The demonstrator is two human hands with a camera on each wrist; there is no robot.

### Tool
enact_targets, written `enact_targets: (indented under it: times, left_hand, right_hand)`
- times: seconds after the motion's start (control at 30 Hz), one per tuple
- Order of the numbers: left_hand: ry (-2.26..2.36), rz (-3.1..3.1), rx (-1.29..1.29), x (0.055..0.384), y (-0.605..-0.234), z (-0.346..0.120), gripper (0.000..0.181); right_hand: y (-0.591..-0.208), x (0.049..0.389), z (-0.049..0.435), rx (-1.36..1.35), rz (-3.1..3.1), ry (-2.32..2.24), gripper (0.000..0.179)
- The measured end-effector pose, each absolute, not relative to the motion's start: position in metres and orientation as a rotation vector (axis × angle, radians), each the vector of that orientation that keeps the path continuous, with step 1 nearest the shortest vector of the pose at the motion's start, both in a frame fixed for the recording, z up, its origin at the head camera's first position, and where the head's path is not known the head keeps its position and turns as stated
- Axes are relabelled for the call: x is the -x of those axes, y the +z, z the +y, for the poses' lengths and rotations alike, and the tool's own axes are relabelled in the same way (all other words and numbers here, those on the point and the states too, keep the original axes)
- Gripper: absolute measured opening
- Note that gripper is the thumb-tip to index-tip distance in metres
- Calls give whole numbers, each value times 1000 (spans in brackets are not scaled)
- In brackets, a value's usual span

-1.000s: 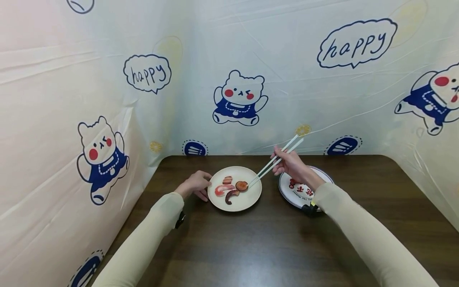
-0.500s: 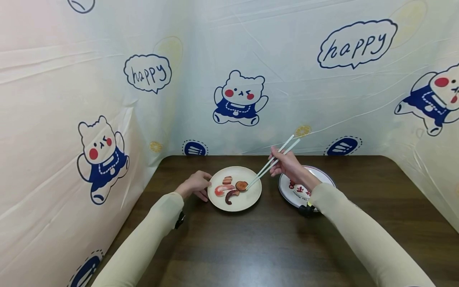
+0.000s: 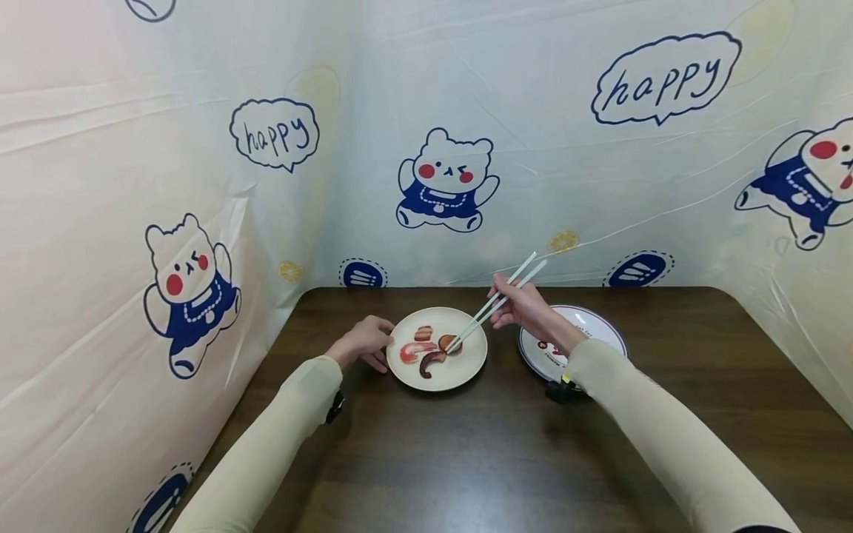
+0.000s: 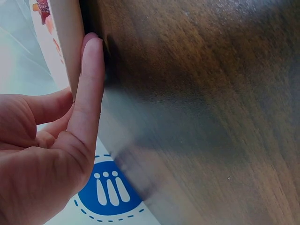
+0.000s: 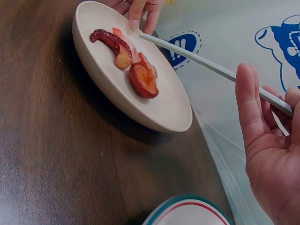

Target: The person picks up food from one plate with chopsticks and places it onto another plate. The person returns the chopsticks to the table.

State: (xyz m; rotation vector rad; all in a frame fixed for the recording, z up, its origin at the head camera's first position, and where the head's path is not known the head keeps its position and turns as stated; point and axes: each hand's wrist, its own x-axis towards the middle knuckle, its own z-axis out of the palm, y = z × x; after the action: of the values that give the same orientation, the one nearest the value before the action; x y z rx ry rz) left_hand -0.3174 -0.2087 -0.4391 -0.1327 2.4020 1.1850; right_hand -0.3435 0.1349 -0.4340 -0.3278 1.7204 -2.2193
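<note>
My left hand [image 3: 363, 342] pinches the left rim of a cream plate [image 3: 469, 370], thumb on the outer wall and fingers at the edge, as the left wrist view shows. My right hand [image 3: 523, 305] grips a pair of pale green chopsticks [image 3: 489, 306] slanting down to the left. In the head view their tips overlap a round brown-orange food piece [image 5: 143, 80]. A dark red octopus tentacle [image 3: 429, 363], a pink shrimp [image 3: 413, 351] and a small striped meat-like piece [image 3: 423, 334] lie beside it on the plate.
A white plate [image 3: 596, 323] with a blue rim and red print stands to the right, partly hidden by the right forearm. Both plates are on a dark wooden table [image 3: 440, 459]. A printed cloth [image 3: 333, 185] hangs behind and at the sides.
My right hand and the chopsticks have moved left, bringing the tips from the round piece's right edge to over it. The left hand stays at the cream plate.
</note>
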Motion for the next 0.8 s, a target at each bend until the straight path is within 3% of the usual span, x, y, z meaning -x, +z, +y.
enact_targets:
  times: [0.8]
  left_hand:
    - [1180, 2405, 136, 315, -436, -208, 39]
  right_hand:
    - [-441, 346, 111, 341, 1715, -2193, 45]
